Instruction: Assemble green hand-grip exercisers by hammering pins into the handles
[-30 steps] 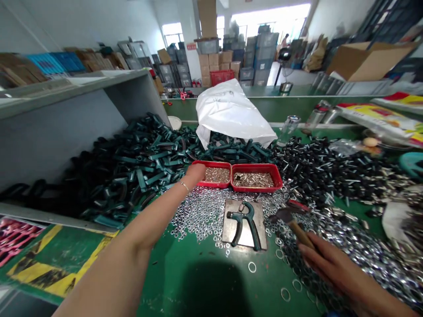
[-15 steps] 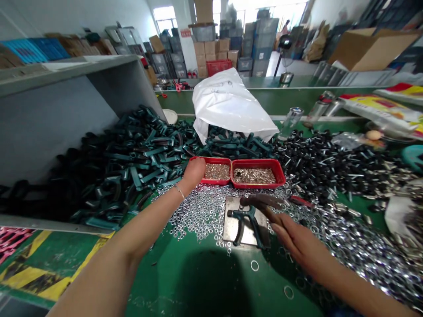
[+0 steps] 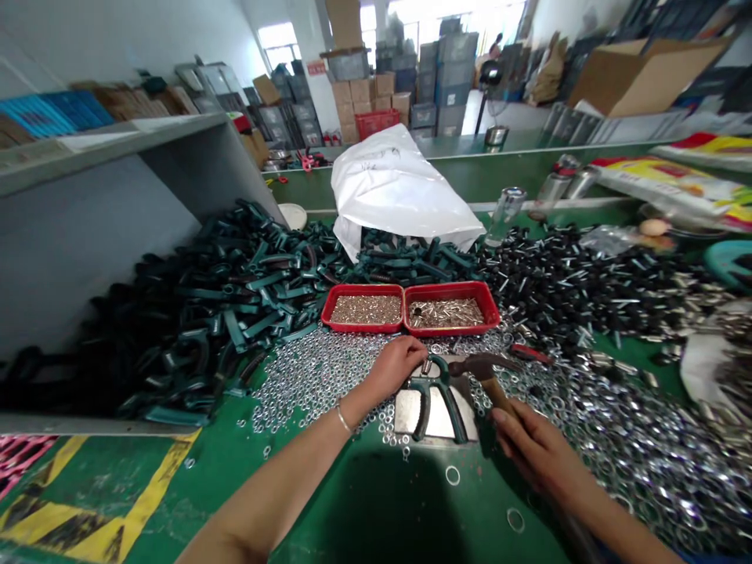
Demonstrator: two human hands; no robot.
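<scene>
My right hand (image 3: 537, 446) is closed around the wooden handle of a claw hammer (image 3: 486, 365). The hammer's head is just right of a dark green, two-legged clamp-like tool (image 3: 451, 409) with black grips. This tool lies on a flat metal plate (image 3: 433, 428) on the green bench. At its upper left, my left hand (image 3: 395, 368) pinches its thumb and fingers together. Whatever is between those fingertips is too small to make out. Behind the hand stand a red tray (image 3: 365, 329) of tiny metal pieces and another red tray (image 3: 452, 330) of metal pins.
Loose metal rings (image 3: 294, 384) surround the plate. Green tool parts (image 3: 252, 290) are heaped at left beside a grey shelf (image 3: 176, 172). Black-headed bolts (image 3: 564, 274) are piled at right, near a red-handled object (image 3: 530, 353). A white bag (image 3: 399, 184) lies behind the trays.
My left hand has left the left red tray and come right and nearer, to the green tool. The hammer has moved off the tool, slightly to the right.
</scene>
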